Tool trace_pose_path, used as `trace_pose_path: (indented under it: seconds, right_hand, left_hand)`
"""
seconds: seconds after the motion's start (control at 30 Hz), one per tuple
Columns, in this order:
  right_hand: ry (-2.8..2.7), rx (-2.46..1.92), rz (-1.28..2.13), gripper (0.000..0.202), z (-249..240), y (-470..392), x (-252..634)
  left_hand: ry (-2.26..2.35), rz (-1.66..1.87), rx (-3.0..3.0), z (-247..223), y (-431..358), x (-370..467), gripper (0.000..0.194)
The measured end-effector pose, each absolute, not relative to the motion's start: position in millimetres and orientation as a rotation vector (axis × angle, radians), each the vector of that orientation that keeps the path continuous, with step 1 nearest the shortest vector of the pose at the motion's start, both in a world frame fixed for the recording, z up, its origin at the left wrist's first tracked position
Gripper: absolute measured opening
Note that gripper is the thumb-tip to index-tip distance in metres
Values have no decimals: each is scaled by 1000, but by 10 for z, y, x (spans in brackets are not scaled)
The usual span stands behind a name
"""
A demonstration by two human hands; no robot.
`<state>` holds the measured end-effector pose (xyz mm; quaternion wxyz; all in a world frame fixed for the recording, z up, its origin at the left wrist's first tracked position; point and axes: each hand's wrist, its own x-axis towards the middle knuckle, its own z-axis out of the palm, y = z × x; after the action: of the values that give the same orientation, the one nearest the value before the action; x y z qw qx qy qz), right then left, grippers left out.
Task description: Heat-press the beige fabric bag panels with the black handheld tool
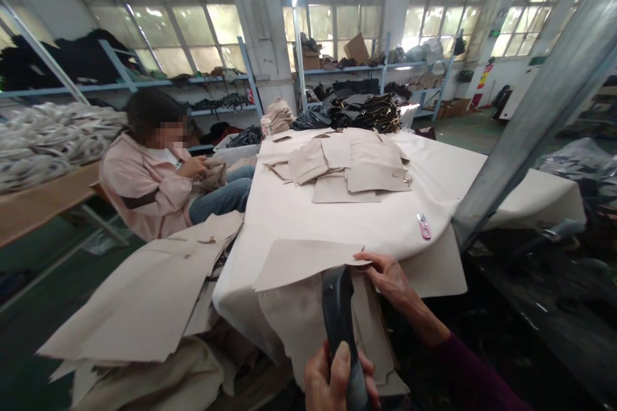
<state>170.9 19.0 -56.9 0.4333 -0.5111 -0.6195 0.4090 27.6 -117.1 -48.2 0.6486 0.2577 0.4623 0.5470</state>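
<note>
My left hand [332,377] is closed around the grip of a black curved hand-held tool [337,298]; its exact kind does not show. The tool's far end points away from me and meets the near edge of a beige fabric panel [308,263] on the white-covered table [279,225]. With thumb and fingers, my right hand [388,277] pinches the panel's right corner. More beige cloth [299,314] hangs below the panel and behind the tool. Pink-handled thread snips [423,227] lie on the table beyond my right hand.
A pile of beige panels [357,164] lies farther back. At the left, more panels [144,289] are stacked beside a seated person [149,173] handling cloth. A slanted metal post [525,115] rises at the right. Dark stacked goods [361,109] and shelves stand behind.
</note>
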Motion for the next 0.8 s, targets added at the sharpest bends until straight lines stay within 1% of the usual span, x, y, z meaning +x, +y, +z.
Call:
trace_pose_path:
  seconds: [0.2, 0.33, 0.4, 0.53, 0.63, 0.8]
  right_hand:
    - [-1589, -1202, 1053, 29, -418, -82, 1663]
    - [-1612, -1221, 1054, 30, -445, -200, 1645]
    - [-1617, -1215, 1069, 26, -508, -237, 1641]
    - [-1570, -1142, 1156, 11, -639, -293, 1625]
    - [-1474, -1102, 1206, 14, -686, -318, 1603]
    - [-1357, -1166, 1223, 26, -710, -289, 1564]
  left_hand:
    - [1046, 1267, 540, -524, -1133, 302, 49]
    - [1056, 1266, 569, -559, -1080, 295, 49]
    - [1075, 1247, 581, -575, -1058, 293, 49]
    - [1073, 1236, 579, -559, -1057, 293, 49]
    - [1085, 1284, 574, -484, -1089, 265, 47]
    - [1143, 1403, 642, -343, -1175, 169, 45]
